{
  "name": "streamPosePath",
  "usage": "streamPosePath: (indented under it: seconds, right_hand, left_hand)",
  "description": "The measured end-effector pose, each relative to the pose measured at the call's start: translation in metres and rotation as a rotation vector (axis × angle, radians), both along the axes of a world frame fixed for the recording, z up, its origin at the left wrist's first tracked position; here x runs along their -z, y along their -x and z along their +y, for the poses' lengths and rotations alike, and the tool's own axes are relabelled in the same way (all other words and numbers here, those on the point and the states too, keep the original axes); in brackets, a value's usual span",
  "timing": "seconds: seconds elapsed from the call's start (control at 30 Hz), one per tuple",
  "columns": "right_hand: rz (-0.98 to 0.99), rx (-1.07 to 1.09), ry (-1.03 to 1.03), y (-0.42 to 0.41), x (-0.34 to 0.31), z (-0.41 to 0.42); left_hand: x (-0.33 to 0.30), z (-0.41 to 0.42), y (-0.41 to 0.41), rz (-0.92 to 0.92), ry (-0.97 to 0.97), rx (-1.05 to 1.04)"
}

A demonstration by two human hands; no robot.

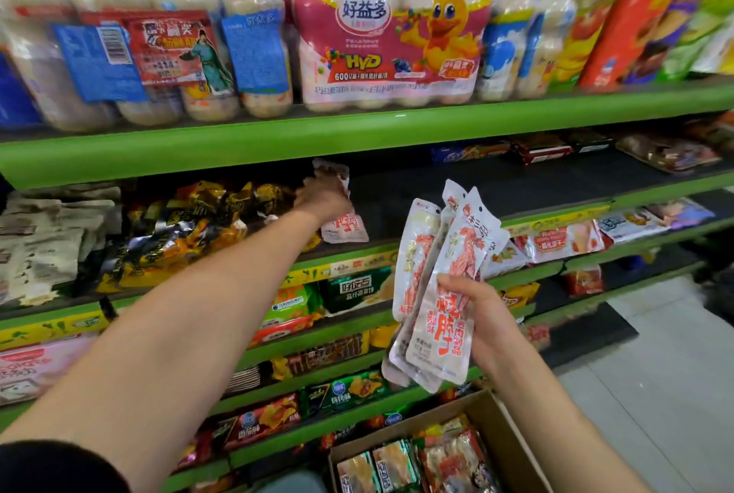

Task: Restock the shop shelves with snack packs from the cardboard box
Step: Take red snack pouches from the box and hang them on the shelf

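My right hand (pixel 482 315) grips a fanned bundle of white snack packs (pixel 441 286) with red print, held upright in front of the shelves. My left hand (pixel 323 198) reaches far into the second green shelf (pixel 345 254) and holds one white snack pack (pixel 331 172) upright there. Another white pack (pixel 344 228) lies on the shelf just under that hand. The open cardboard box (pixel 504 437) sits low at the bottom right, with several snack packs inside.
Bottled milk drink multipacks (pixel 381 35) fill the top shelf. Gold-and-black snack bags (pixel 190 226) are piled left of my left hand. The dark shelf stretch (pixel 516 182) to the right holds little. Lower shelves carry assorted packets. Grey floor (pixel 655 373) lies to the right.
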State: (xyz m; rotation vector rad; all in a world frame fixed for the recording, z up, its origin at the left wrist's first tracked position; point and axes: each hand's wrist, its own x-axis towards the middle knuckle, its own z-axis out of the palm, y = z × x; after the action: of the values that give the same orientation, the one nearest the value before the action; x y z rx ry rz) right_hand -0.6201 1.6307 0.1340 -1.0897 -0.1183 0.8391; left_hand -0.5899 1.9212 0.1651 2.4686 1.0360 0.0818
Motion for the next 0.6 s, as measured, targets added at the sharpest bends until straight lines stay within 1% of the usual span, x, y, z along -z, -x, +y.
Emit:
streamPosePath:
  seconds: [0.07,0.17,0.2,0.23,0.3,0.37,0.43,0.5,0.6]
  right_hand:
    - [0.002,0.013,0.001,-0.001,0.0,-0.002]
    - [0.001,0.018,0.001,-0.004,0.003,-0.006]
    - [0.0,0.016,-0.004,-0.004,0.003,-0.008]
    - [-0.004,0.015,-0.01,-0.005,0.004,-0.01]
    - [-0.013,0.013,-0.019,-0.007,0.005,-0.013]
    - [-0.021,0.03,-0.019,-0.008,0.007,-0.017]
    - [-0.043,0.044,-0.003,-0.007,0.009,-0.019]
    - [-0.082,0.045,0.036,-0.004,0.011,-0.019]
    - [-0.156,0.015,0.081,0.001,0.017,-0.02]
  left_hand:
    - [-0.006,-0.009,-0.001,-0.221,0.146,-0.035]
    - [-0.021,-0.031,0.012,-0.59,0.619,-0.129]
    - [-0.025,-0.037,0.021,-0.655,0.745,-0.108]
    - [-0.028,-0.045,0.033,-0.661,0.829,-0.051]
    - [-0.026,-0.061,0.062,-0.63,0.93,0.085]
    - [-0.012,-0.077,0.09,-0.668,1.095,0.169]
    - [0.004,-0.092,0.114,-0.732,1.226,0.175]
    - [0.02,-0.103,0.132,-0.764,1.293,0.148]
    - [0.035,-0.11,0.151,-0.756,1.358,0.089]
